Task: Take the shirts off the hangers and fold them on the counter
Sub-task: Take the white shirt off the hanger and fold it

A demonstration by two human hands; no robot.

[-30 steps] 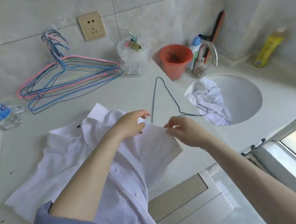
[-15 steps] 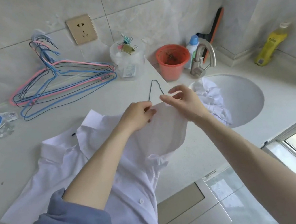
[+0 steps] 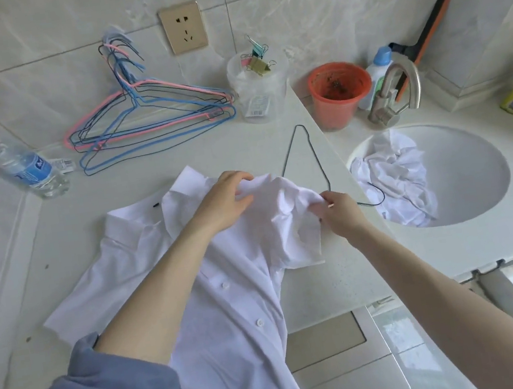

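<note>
Gripping bunched sleeve of white shirt [image 3: 244, 346] with curled left hand [image 3: 226, 199]; pinching same sleeve with right hand [image 3: 341, 211]. Spread on counter [image 3: 58, 257], hem hanging off near edge. Just beyond shirt, dark wire hanger [image 3: 319, 160], partly hidden under sleeve; contact with right fingers unclear.

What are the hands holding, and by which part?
Left hand and right hand both grip the white shirt by its bunched shoulder fabric, over the wire hanger.

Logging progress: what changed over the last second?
The left hand and right hand drew the shirt sleeve back off the hanger, bunching it; the wire, mostly covered half a second ago, lies exposed again. Both hands keep gripping fabric. The hanger pile, bottle and shirt in the sink stayed.
</note>
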